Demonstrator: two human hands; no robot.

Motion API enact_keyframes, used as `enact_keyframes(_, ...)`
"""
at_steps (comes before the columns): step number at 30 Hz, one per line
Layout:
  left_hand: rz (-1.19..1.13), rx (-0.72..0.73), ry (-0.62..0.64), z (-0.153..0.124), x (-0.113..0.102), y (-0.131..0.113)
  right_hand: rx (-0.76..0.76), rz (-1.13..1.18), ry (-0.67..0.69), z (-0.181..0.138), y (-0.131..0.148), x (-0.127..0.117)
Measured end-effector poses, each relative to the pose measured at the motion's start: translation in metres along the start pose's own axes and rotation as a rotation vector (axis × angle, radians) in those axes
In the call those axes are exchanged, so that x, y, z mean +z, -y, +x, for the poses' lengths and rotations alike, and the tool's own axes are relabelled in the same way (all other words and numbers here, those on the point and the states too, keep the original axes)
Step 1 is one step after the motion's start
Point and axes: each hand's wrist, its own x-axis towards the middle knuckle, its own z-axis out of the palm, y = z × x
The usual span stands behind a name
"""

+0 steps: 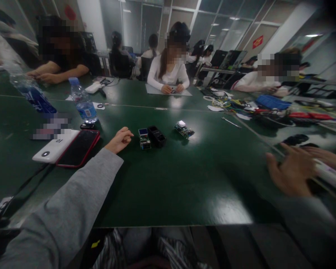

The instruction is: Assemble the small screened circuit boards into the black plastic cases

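Note:
My left hand (120, 139) rests on the green table with its fingers curled in, and nothing shows in it. Just right of it lies a small device with a bare circuit board and a screen (144, 139). A black handheld case (157, 136) leans close against that device. Farther right sits another circuit board (184, 129) with a white block on top. Out at the right, blurred by motion, my right hand (292, 170) is raised over the table with thumb and fingers apart. No object shows in it.
Left of my left hand lie a red-edged phone (78, 148) and a white power bank (56, 145). Two water bottles (85, 102) stand behind them. Tangled cables (226, 104), a blue pouch (273, 101) and a tweezer-like tool (231, 122) lie right. Another person's hand (329, 156) is at the right edge.

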Motion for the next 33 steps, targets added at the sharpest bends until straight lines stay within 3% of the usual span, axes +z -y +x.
enact_keyframes(1, 0.004, 0.001, 0.003, 0.0, 0.0, 0.0, 0.034, -0.036, -0.023, 0.004, 0.02, 0.016)
enact_keyframes(6, 0.031, 0.01, 0.034, 0.001, -0.001, 0.002, -0.057, 0.155, 0.205, 0.027, 0.15, 0.106)
enact_keyframes(9, 0.039, 0.021, 0.048, 0.002, -0.002, 0.003, -0.067, 0.234, 0.215, 0.047, 0.194, 0.145)
enact_keyframes(12, 0.044, 0.012, 0.056, 0.003, -0.002, 0.002, -0.096, 0.255, 0.254, 0.061, 0.202, 0.166)
enact_keyframes(15, 0.046, -0.004, 0.051, 0.004, -0.002, 0.001, -0.16, 0.308, 0.26, 0.063, 0.196, 0.172)
enact_keyframes(19, 0.046, -0.015, 0.05, 0.003, 0.0, -0.001, -0.198, 0.444, 0.225, 0.058, 0.196, 0.166)
enact_keyframes(25, 0.044, -0.03, 0.024, 0.002, 0.001, -0.002, -0.049, 0.664, 0.321, 0.06, 0.206, 0.155)
enact_keyframes(33, 0.041, -0.018, 0.056, 0.006, -0.003, 0.001, -0.068, 0.677, 0.371, 0.06, 0.203, 0.158)
